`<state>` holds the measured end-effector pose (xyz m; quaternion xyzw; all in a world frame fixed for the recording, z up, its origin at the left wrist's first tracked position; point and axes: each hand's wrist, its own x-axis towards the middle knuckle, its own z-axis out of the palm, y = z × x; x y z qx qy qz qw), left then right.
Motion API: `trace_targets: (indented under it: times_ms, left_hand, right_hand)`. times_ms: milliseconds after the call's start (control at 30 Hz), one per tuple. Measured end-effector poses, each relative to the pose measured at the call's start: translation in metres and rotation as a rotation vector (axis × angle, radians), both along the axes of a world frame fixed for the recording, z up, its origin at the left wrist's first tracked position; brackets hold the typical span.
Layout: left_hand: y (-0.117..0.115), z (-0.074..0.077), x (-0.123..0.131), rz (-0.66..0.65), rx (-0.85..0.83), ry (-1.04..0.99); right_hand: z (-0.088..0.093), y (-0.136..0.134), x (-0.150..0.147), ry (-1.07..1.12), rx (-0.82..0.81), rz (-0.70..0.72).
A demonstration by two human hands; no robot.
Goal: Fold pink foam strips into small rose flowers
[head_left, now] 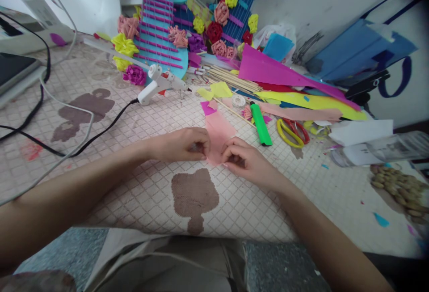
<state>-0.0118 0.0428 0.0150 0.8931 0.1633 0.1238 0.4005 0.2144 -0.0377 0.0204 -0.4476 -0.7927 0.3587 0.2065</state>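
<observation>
A piece of pink crepe paper (219, 131) lies on the cloth-covered table between my two hands. My left hand (187, 144) pinches its left edge, thumb and fingers together. At the lower right edge, my right hand (246, 160) is closed on the same paper with its fingers curled. Just beyond the pink sheet are a magenta paper scrap (208, 108) and a yellow paper piece (221, 89). To the right of it rests a bright green utility knife or similar flat tool (260, 124).
A white glue gun (161, 84) with a black cord stands at the left. Behind are paper flowers (124, 46), wooden sticks (231, 77) and magenta paper (278, 73). Scissors (293, 133), a clear bottle (385, 146) and peanuts (398, 189) lie rightward.
</observation>
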Motion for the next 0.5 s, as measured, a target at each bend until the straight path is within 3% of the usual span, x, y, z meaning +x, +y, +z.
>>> trace_targets:
  times_ms: [133, 300, 500]
  left_hand:
    - [-0.0032, 0.0002, 0.0026, 0.055, -0.018, 0.001]
    - [-0.0019, -0.0013, 0.0019, -0.031, 0.005, -0.031]
    - [0.0001, -0.0037, 0.0013, -0.013, 0.004, -0.039]
  right_hand:
    - [-0.0019, 0.0003, -0.0024, 0.003, 0.017, -0.023]
    - [-0.0030, -0.0001, -0.0041, 0.023, 0.008, -0.024]
    - [-0.0023, 0.0004, -0.0030, 0.015, 0.009, -0.032]
